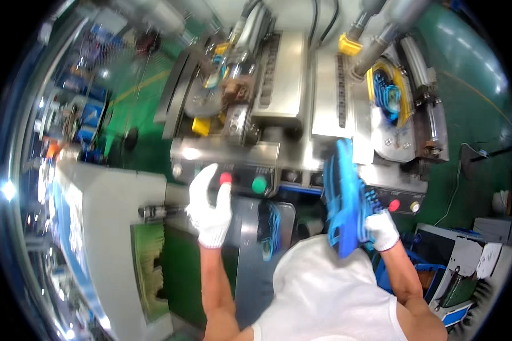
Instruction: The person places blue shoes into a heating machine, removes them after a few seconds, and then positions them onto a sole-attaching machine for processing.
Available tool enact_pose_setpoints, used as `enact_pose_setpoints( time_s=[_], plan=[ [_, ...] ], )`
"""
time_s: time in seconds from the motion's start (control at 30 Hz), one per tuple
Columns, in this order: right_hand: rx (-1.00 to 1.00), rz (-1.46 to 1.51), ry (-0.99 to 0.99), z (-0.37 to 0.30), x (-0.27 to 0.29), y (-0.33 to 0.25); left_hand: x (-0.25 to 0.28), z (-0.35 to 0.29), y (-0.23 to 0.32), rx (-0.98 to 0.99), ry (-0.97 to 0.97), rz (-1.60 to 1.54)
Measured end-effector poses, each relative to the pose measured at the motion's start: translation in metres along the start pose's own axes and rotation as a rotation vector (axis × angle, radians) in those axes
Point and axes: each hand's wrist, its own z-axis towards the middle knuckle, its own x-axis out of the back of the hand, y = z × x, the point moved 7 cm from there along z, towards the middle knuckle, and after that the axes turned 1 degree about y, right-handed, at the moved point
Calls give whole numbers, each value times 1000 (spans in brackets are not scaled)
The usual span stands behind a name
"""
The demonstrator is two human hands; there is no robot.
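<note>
My left hand (209,209), in a white knit glove, hovers at the left control panel near its red button (226,178), and a green button (259,184) sits to the right. Its thumb and fingers are spread, with nothing between them. In my right hand (383,230), gloved the same way, is a blue-and-black flexible piece that looks like a shoe upper (344,199), blurred by motion, in front of the right station. A similar blue-and-black piece (271,230) lies on the grey metal surface. More blue material (387,96) sits in the right station's yellow-edged holder.
Two metal press stations stand ahead, with steel plates (281,74), cylinders and yellow blocks (350,44). The right panel carries another red button (394,205). A pale cabinet (111,227) stands at left, a blue crate (429,278) at lower right. The floor (466,96) is green.
</note>
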Motion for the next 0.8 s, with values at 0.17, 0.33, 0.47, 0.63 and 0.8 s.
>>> enact_pose_setpoints(
  time_s=[0.17,0.33,0.47,0.63,0.8],
  plan=[
    [230,188,-5,-7,2,8,-11,-117,-94,334,-113,-52],
    [429,325,214,-34,54,16,-48,-204,-109,488,-301,-33],
    [473,361,141,-48,7,-2,-95,-189,-52,521,-348,-391],
    [496,494,185,-74,42,-4,-144,-78,78,70,-482,-476],
    [690,294,610,-112,92,-14,-247,11,164,-20,-451,-692]
  ],
)
